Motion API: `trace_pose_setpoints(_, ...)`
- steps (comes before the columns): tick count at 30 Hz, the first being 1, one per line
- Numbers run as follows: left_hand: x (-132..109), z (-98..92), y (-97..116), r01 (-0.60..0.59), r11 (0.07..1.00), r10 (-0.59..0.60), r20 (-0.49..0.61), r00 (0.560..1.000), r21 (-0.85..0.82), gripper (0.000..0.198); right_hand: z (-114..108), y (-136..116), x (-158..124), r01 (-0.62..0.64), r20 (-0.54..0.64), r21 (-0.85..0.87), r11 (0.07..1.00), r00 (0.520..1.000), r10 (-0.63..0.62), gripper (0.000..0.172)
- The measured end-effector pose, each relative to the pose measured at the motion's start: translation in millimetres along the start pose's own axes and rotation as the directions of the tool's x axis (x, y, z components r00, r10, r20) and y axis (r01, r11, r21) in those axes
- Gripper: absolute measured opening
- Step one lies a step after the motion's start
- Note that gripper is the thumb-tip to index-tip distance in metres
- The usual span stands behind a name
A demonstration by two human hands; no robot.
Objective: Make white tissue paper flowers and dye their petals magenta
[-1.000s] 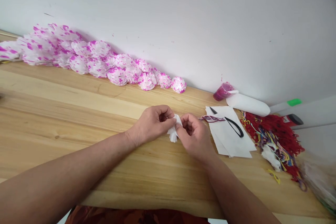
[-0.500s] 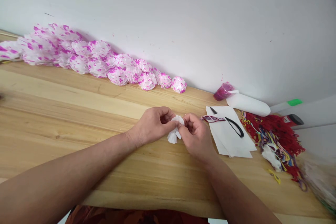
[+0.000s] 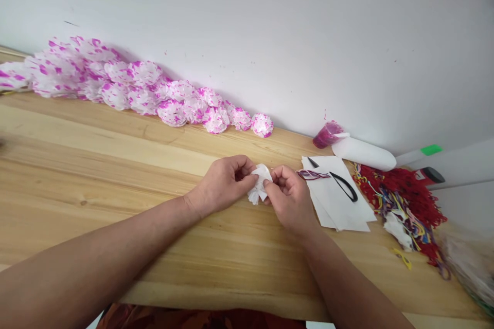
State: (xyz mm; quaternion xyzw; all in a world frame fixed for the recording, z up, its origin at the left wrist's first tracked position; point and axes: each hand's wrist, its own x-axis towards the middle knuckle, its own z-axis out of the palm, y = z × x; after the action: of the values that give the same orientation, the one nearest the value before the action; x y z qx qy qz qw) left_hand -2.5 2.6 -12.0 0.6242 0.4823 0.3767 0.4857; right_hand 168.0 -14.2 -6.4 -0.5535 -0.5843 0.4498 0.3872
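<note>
Tissue [image 3: 261,180], small, soft and plain white on the side that shows, is pinched between both hands over the middle of a wooden table [image 3: 116,164]. Its upper part spreads into a thin, crinkled, rounded flap; its lower end fans into a short tuft of pleats pointing toward the person. Fingertips cover parts of both edges. The left hand [image 3: 229,182] grips the left edge narrowly between thumb and fingers; the right hand [image 3: 288,193] holds the right edge likewise, remaining fingers curled in. Near the right hand lie white sheets [image 3: 328,208], with purple thread [image 3: 313,175] across them. Beyond the tissue, against the wall [image 3: 239,20], sits a long heap of ruffled white pompoms [image 3: 142,87] splashed with magenta.
</note>
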Motion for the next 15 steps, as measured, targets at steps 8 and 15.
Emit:
trace_pose_setpoints(8, -0.1, -2.0, 4.7, 0.027, 0.999, -0.027, 0.002, 1.0, 0.035, 0.015, 2.4, -2.9, -0.6, 0.044, 0.005, -0.052, 0.998, 0.999, -0.043, 0.017)
trace_pose_setpoints(15, -1.7, -0.6, 6.6, -0.012, 0.998, 0.011, 0.023, 1.0, 0.064, 0.013, 1.3, -2.1, -0.4, 0.024, 0.017, -0.032, 0.999, 1.0, -0.024, 0.014)
